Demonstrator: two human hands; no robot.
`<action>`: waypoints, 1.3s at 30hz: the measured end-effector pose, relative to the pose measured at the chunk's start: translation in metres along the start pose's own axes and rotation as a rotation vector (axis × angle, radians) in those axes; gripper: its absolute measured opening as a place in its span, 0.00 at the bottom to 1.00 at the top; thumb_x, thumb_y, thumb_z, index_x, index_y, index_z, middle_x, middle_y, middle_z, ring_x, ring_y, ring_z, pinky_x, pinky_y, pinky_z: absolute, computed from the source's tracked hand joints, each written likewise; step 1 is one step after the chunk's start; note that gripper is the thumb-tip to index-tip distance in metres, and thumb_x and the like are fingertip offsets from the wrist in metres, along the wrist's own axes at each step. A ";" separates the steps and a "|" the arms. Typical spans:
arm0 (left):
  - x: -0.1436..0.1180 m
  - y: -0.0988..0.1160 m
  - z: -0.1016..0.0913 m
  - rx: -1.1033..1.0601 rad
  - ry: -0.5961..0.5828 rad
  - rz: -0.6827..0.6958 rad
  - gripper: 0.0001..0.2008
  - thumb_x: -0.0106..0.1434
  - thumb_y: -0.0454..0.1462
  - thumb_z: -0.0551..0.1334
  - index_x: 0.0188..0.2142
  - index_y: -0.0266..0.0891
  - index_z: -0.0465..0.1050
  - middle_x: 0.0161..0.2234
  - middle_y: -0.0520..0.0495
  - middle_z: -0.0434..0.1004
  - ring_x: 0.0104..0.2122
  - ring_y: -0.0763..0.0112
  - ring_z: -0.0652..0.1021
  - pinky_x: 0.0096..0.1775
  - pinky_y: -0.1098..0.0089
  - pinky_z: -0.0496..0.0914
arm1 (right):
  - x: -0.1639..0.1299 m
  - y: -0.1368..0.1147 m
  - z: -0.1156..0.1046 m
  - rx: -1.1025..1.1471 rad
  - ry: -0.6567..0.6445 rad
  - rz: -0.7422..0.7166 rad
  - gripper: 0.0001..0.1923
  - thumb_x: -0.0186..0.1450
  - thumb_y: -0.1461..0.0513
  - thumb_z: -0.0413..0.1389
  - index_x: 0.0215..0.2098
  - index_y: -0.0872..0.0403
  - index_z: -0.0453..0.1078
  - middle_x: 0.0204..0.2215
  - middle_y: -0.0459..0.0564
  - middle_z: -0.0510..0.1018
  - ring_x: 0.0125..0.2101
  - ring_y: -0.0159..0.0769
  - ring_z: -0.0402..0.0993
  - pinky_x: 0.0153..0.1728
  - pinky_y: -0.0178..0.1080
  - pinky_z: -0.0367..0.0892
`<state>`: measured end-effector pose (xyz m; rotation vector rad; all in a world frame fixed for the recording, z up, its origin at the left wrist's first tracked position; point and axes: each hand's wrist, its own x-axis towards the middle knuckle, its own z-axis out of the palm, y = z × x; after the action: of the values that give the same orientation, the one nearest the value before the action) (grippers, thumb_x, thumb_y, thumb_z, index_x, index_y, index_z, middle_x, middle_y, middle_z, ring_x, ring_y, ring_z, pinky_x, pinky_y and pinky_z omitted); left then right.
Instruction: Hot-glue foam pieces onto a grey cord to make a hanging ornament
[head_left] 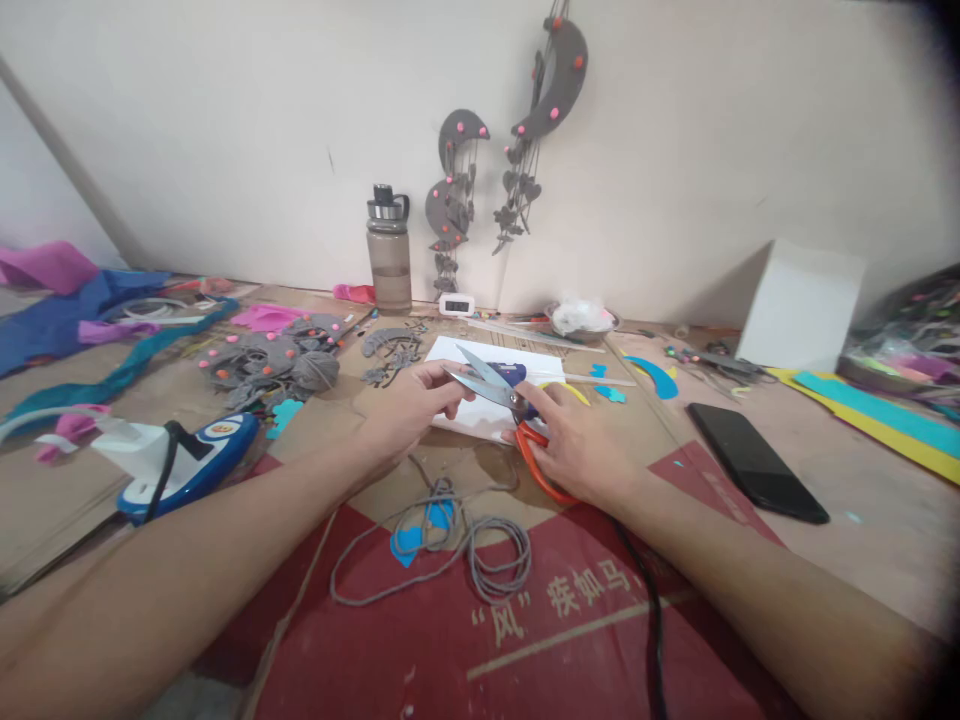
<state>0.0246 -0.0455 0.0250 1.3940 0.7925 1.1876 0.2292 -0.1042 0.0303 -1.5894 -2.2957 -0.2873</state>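
Note:
My right hand (566,435) grips a pair of scissors (526,455) by the orange handles. Their blades are apart and point left. My left hand (420,408) is closed in a pinch close to the blade tips; whatever its fingers hold is too small to make out. Below both hands lies a white sheet (480,415), with a dark blue tool (510,373) on it, partly hidden by the scissors. Nearer to me, a loose length of grey yarn (501,590) lies coiled over small blue paper pieces (407,545) on the red and brown cardboard (360,660).
Left are a power strip (225,455) with a white plug and a pile of grey felt pieces and yarn (262,360). A bottle (390,265) stands by the wall, near hanging grey moon ornaments (574,85). A phone (754,465) lies right; a black cord (654,640) crosses the cardboard.

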 end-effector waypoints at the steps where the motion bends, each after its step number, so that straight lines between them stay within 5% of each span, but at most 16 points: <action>1: 0.000 0.000 0.000 0.005 -0.001 0.003 0.06 0.51 0.35 0.66 0.30 0.37 0.77 0.22 0.52 0.72 0.20 0.80 0.65 0.27 0.74 0.59 | 0.000 0.000 0.000 -0.006 -0.002 0.000 0.25 0.67 0.48 0.45 0.56 0.51 0.60 0.40 0.55 0.71 0.36 0.40 0.69 0.36 0.38 0.61; 39: 0.001 -0.005 -0.007 0.165 -0.026 0.017 0.06 0.53 0.39 0.65 0.26 0.36 0.76 0.24 0.49 0.73 0.25 0.75 0.68 0.30 0.71 0.60 | -0.001 0.003 0.000 -0.132 -0.011 -0.037 0.27 0.68 0.47 0.43 0.59 0.51 0.59 0.40 0.54 0.74 0.32 0.39 0.71 0.31 0.37 0.57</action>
<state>0.0196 -0.0413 0.0198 1.5504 0.8774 1.1357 0.2323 -0.1037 0.0304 -1.6151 -2.3599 -0.4497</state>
